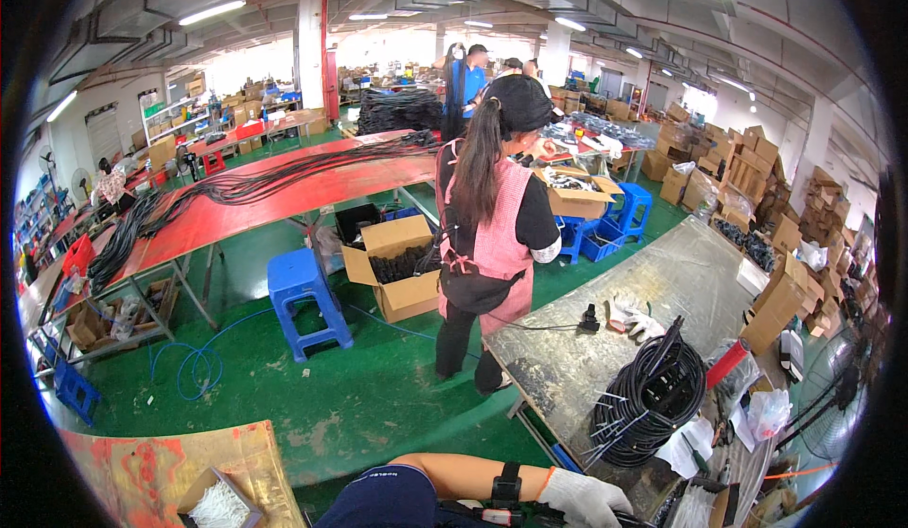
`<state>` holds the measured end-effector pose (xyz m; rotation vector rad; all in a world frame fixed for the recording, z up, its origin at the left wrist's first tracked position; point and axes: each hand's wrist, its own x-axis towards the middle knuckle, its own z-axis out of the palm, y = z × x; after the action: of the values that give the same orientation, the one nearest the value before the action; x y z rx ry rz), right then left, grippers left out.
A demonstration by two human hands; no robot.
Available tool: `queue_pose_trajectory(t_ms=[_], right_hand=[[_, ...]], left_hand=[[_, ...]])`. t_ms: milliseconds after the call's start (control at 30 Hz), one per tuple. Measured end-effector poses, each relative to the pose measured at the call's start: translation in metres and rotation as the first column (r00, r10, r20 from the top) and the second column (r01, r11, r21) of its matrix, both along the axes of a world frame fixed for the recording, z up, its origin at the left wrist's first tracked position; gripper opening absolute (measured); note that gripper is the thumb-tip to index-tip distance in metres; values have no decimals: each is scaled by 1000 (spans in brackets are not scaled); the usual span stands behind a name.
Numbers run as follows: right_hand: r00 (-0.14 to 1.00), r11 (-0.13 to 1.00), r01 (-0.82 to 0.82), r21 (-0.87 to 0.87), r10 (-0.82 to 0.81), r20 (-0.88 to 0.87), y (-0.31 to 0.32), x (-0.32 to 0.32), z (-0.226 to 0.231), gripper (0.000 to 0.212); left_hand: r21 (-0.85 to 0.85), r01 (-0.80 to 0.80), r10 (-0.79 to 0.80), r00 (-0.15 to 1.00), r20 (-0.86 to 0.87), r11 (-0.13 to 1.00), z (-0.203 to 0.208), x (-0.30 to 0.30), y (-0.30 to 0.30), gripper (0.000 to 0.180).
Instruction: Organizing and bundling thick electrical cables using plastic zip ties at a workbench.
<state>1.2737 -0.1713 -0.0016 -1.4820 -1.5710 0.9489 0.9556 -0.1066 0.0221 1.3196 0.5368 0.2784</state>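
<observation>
**Head view: gloved hand low at the table edge, coil nearby**

Head camera looks across a workshop with a green floor. At the bottom edge 1 bare forearm comes in, wearing a black wrist strap and a white glove. This gloved hand (582, 498) sits at the near corner of the grey table (662, 287). Its fingers curl downward over dark cable ends at the frame's lower rim, but the rim cuts them off, so I cannot tell whether it grips them or only rests there. Which of the person's hands it is cannot be told either; the other hand is out of sight.

Just up and right of the hand lies a cable coil (653, 400), black, with white ties sticking out of its left side. It rests on the table, near the hand but not touching it. Farther along the table lie spare gloves (632, 318) and a small black plug (589, 320) with a thin lead.

A co-worker (492, 225) in a pink apron stands at the table's far-left edge, back turned. Beside that person sit an open box (397, 263) of black parts and a blue stool (303, 301). Behind runs a long red bench (284, 192) strewn with black cables.
</observation>
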Motion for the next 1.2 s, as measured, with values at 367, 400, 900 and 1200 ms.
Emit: queue_pose_trajectory(t_ms=[367, 400, 900, 1200], right_hand=[[995, 990, -63, 123, 53, 86, 5, 3, -2, 35], [994, 989, -71, 133, 59, 94, 4, 3, -3, 35], [788, 816, -150, 559, -243, 566, 46, -47, 46, 23], [580, 842, 179, 509, -509, 636, 21, 106, -12, 44]], left_hand=[[12, 22, -22, 999, -25, 1000, -5, -1, 5, 22], [11, 22, -22, 999, -25, 1000, -5, -1, 4, 22], [-180, -92, 73, 991, -109, 979, 5, -9, 23, 20], [-331, 30, 117, 902, 416, 943, 12, -41, 22, 21]])
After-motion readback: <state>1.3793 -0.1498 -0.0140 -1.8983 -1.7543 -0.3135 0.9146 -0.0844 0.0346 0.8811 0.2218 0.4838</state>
